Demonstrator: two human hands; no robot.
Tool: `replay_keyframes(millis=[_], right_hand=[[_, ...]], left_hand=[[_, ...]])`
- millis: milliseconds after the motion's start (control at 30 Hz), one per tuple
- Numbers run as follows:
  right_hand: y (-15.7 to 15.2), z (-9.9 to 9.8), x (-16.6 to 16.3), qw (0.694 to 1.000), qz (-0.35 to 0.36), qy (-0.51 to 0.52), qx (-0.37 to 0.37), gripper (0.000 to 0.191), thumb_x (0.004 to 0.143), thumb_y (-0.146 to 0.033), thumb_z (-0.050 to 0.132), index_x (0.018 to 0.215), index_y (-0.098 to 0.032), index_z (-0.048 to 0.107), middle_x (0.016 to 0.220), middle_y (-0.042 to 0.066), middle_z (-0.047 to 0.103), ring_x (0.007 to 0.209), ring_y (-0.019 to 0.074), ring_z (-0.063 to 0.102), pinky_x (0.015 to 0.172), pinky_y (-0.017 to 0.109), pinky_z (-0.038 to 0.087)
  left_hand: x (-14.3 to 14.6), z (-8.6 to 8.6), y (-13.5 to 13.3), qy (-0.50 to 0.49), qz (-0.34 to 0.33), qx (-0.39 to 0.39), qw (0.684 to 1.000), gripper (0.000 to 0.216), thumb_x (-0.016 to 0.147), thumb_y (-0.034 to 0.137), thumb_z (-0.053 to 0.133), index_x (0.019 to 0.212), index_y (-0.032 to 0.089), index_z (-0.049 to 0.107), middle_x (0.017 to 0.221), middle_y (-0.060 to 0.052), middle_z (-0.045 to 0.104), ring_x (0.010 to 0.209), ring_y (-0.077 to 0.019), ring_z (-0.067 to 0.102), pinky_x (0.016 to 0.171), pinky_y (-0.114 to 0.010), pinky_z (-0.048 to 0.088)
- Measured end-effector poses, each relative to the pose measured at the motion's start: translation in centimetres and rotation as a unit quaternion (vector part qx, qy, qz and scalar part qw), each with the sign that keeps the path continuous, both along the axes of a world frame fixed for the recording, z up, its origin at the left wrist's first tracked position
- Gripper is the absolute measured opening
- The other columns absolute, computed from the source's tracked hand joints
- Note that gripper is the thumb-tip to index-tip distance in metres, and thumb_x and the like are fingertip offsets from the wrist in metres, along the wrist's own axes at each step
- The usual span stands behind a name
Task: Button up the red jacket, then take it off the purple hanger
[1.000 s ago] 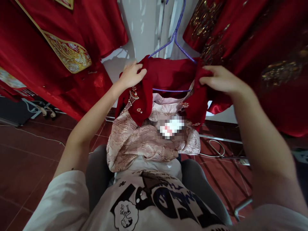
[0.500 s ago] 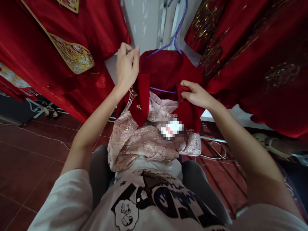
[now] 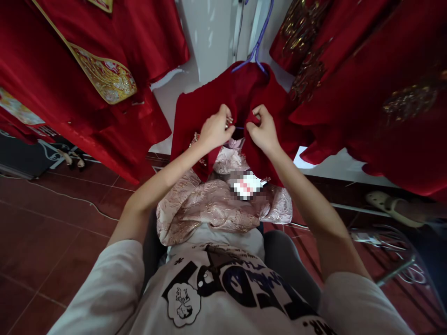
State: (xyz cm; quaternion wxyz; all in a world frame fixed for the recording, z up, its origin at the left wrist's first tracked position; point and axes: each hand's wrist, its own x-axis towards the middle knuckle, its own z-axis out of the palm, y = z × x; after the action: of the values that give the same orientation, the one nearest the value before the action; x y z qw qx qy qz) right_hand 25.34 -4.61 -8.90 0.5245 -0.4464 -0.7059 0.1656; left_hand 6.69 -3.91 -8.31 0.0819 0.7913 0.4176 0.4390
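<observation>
A dark red jacket (image 3: 240,90) hangs on a purple hanger (image 3: 256,49) in front of me. My left hand (image 3: 213,130) pinches the jacket's left front edge, beside small gold ornaments. My right hand (image 3: 262,129) grips the right front edge. The two hands sit close together at the jacket's chest, holding the edges almost touching. A pale pink brocade garment (image 3: 213,204) with a white tag lies bunched on my lap under the jacket.
Red embroidered garments hang at the left (image 3: 80,70) and at the right (image 3: 366,79). A white wall (image 3: 209,37) lies behind. The floor is dark red tile (image 3: 52,223) with a cable. A metal rack (image 3: 398,265) stands low at the right.
Both hands have moved inward from the jacket's shoulders to its centre, drawing the two front edges together. The jacket now covers the hanger's bar.
</observation>
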Motion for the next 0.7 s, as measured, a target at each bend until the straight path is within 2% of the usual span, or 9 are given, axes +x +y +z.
replay_keyframes(millis=[133, 267, 367, 533, 633, 700], right_hand=[[-0.4, 0.2, -1.8, 1.0, 0.016, -0.01, 0.005, 0.019, 0.089, -0.037, 0.055, 0.106, -0.028, 0.055, 0.089, 0.004, 0.057, 0.09, 0.0221, 0.059, 0.089, 0.043, 0.053], [-2.0, 0.3, -0.7, 0.994, 0.105, 0.016, -0.033, 0.03, 0.082, -0.043, 0.067, 0.106, -0.029, 0.055, 0.094, 0.002, 0.061, 0.09, 0.0187, 0.061, 0.086, 0.036, 0.055], [-3.1, 0.0, 0.3, 0.985, 0.153, 0.051, -0.057, 0.033, 0.079, -0.042, 0.069, 0.104, -0.028, 0.054, 0.098, 0.001, 0.063, 0.092, 0.0167, 0.063, 0.085, 0.032, 0.056], [-4.1, -0.6, 0.0, 0.985, 0.137, 0.09, -0.047, 0.03, 0.08, -0.042, 0.069, 0.102, -0.027, 0.055, 0.101, 0.002, 0.065, 0.093, 0.0165, 0.065, 0.087, 0.033, 0.057], [-4.7, -0.8, -0.4, 0.985, 0.132, 0.101, -0.035, 0.032, 0.082, -0.047, 0.071, 0.105, -0.028, 0.058, 0.102, 0.002, 0.066, 0.095, 0.017, 0.066, 0.09, 0.034, 0.057], [-5.1, -0.8, -0.5, 0.987, 0.127, 0.101, -0.024, 0.033, 0.084, -0.051, 0.07, 0.107, -0.028, 0.061, 0.102, 0.002, 0.066, 0.097, 0.0173, 0.066, 0.09, 0.034, 0.058]], left_hand=[[2.4, -1.5, -1.0, -0.019, -0.036, -0.017, 0.999, 0.033, 0.081, 0.009, 0.067, 0.108, 0.023, 0.056, 0.094, -0.007, 0.069, 0.094, -0.0284, 0.071, 0.088, -0.039, 0.054], [2.0, -1.9, -1.8, -0.075, -0.051, -0.006, 0.996, 0.033, 0.085, 0.011, 0.066, 0.112, 0.024, 0.054, 0.107, -0.008, 0.069, 0.1, -0.0244, 0.071, 0.088, -0.037, 0.055], [1.6, -2.2, -2.7, -0.139, -0.045, -0.014, 0.989, 0.033, 0.087, 0.013, 0.067, 0.115, 0.025, 0.053, 0.108, -0.007, 0.069, 0.097, -0.0206, 0.072, 0.084, -0.033, 0.057], [1.4, -3.1, -3.7, -0.249, -0.037, -0.055, 0.966, 0.029, 0.086, 0.021, 0.074, 0.107, 0.027, 0.054, 0.093, 0.0, 0.072, 0.085, -0.0141, 0.073, 0.072, -0.025, 0.059], [1.3, -3.6, -3.7, -0.27, -0.05, -0.078, 0.958, 0.019, 0.089, 0.027, 0.073, 0.094, 0.025, 0.055, 0.088, 0.001, 0.072, 0.084, -0.0129, 0.074, 0.071, -0.023, 0.06], [1.3, -3.8, -3.7, -0.268, -0.059, -0.084, 0.958, 0.016, 0.092, 0.03, 0.071, 0.092, 0.024, 0.056, 0.091, 0.0, 0.074, 0.085, -0.0129, 0.075, 0.071, -0.023, 0.06]])
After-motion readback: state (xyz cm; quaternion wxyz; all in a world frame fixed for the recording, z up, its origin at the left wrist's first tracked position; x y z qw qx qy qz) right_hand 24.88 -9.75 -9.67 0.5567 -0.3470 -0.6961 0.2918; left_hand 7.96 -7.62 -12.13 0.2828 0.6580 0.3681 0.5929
